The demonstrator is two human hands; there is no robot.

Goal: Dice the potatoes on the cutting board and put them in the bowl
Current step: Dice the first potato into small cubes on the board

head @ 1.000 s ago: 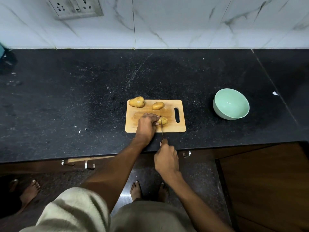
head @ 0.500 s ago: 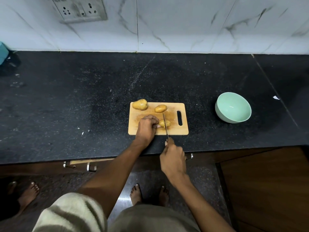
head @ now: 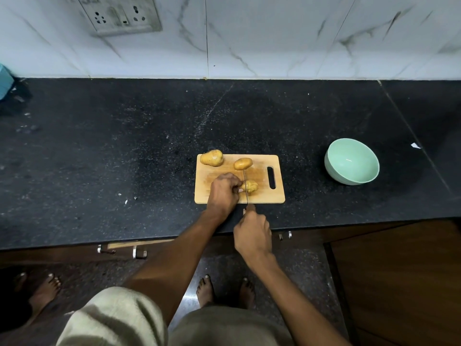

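A wooden cutting board [head: 264, 196] lies on the black counter. Two whole potatoes rest at its far edge, one at the left corner [head: 212, 157] and one nearer the middle [head: 243, 163]. My left hand [head: 223, 191] holds a third potato [head: 252, 187] down with curled fingers. My right hand [head: 253, 232] grips the handle of a knife [head: 245, 181] just off the board's near edge. The thin blade runs away from me across the held potato. A mint-green bowl [head: 352, 161] stands empty to the right of the board.
A white marble wall with a socket plate [head: 122, 15] backs the black counter [head: 99, 158]. A teal object [head: 5, 81] sits at the far left edge. Small white scraps lie on the counter. Drawer handles and bare feet show below the counter's front edge.
The knife blade has moved left over the held potato and now lies across its middle. My left hand still holds that potato in place.
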